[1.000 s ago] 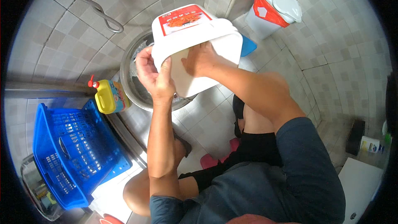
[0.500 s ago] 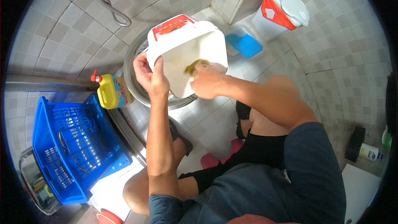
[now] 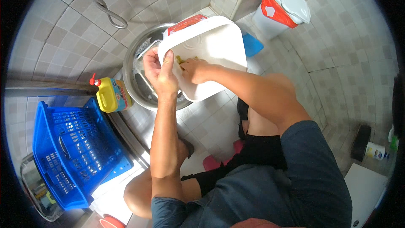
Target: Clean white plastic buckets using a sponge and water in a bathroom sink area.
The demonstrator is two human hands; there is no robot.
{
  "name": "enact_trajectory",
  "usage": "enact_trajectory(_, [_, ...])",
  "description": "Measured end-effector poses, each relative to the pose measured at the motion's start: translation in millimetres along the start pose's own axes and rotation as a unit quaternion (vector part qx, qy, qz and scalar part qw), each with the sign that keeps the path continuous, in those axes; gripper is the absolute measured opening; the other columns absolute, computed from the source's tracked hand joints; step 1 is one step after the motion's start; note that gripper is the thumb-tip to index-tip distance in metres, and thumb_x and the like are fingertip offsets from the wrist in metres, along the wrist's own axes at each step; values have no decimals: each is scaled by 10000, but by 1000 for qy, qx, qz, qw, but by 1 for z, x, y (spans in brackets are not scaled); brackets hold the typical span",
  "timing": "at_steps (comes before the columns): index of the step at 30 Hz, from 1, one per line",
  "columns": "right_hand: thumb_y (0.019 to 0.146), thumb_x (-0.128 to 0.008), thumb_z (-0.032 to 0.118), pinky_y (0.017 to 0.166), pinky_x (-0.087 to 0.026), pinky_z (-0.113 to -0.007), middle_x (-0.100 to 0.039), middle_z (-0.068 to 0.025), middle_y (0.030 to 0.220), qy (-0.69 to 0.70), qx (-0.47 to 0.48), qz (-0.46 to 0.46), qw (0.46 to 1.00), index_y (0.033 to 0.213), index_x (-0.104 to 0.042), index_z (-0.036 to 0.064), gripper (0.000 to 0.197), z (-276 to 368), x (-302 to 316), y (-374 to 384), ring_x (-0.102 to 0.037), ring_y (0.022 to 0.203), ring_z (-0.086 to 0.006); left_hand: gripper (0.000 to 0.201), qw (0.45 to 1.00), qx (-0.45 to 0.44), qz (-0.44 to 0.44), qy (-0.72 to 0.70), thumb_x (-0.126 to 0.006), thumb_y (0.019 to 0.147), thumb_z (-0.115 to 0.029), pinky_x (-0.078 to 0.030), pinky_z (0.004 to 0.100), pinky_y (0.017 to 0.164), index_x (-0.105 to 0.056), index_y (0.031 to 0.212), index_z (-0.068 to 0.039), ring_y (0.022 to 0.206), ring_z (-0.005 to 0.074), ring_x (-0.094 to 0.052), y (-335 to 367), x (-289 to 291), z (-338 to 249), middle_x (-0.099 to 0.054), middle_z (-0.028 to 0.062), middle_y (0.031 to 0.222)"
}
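A white plastic bucket [image 3: 219,55] with a red label on its outer side is tilted so its mouth faces me, above a round metal basin [image 3: 130,82]. My left hand [image 3: 162,71] grips the bucket's left rim, thumb on the inside and fingers outside. Inside the bucket, my right hand [image 3: 196,70] presses a yellowish-green scrubbing cloth [image 3: 180,60] against the inner wall, its fingers closed over it. Most of the cloth is hidden under the fingers. A wire handle [image 3: 147,50] shows over the basin, beside my left hand.
A yellow jug [image 3: 108,97] with a red cap stands left of the basin, near a blue plastic basket [image 3: 80,143]. Beyond the bucket lies a blue container [image 3: 252,45], with a lidded white-and-red bin [image 3: 276,14] behind it. A metal hose [image 3: 95,0] hangs on the tiled wall.
The bucket has moved slightly right and turned, showing more of its inside and less of its label. My right hand has moved the cloth left and deeper along the wall.
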State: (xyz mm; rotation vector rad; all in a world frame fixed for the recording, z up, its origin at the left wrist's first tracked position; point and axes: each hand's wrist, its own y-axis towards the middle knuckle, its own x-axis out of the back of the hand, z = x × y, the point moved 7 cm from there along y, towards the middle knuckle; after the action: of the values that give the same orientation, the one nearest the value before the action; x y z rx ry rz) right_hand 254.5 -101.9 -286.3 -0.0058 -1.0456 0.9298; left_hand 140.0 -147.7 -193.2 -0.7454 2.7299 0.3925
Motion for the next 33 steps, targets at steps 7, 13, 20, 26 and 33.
enact_trajectory(7, [857,-519,165,1010,-448,-545,-670,-240,1205,-171,-53,-4,984,1191,-696,19,406,-14,10,-14,-608,1195,-407,215,997,22,-54,49,-710,912,-108,-460,275,845,-577,1034,9,891,130,-576,5,24,4,-627,67,981])
enact_trajectory(13, [836,-523,125,988,-473,-522,-687,-229,1187,-189,-87,66,976,1133,-725,4,380,-6,9,-27,-625,1177,-396,243,994,40,-71,72,-748,885,-140,-459,268,773,-596,1009,4,806,113,-559,8,31,10,-632,45,916])
enact_trajectory(20, [794,-556,39,850,-543,-480,-707,-266,1005,-197,65,93,974,939,-747,-27,250,21,-4,-53,-694,970,-411,271,979,40,-140,141,-775,857,-168,-442,247,701,-605,983,2,753,95,-534,20,66,31,-613,17,853])
enact_trajectory(26, [887,-591,45,808,-522,-417,-682,-193,941,-100,105,-86,986,957,-667,-16,119,8,47,-64,-669,919,-318,296,972,38,-155,173,-779,854,-214,-426,246,674,-606,975,-6,714,89,-500,43,75,30,-585,1,820])
enact_trajectory(33, [886,-540,76,722,-511,-344,-695,-146,879,210,29,-234,949,1031,-649,-53,223,-33,148,-81,-658,800,-203,278,981,3,-170,96,-781,852,-193,-415,237,664,-606,982,-22,712,77,-480,60,83,35,-570,-13,821])
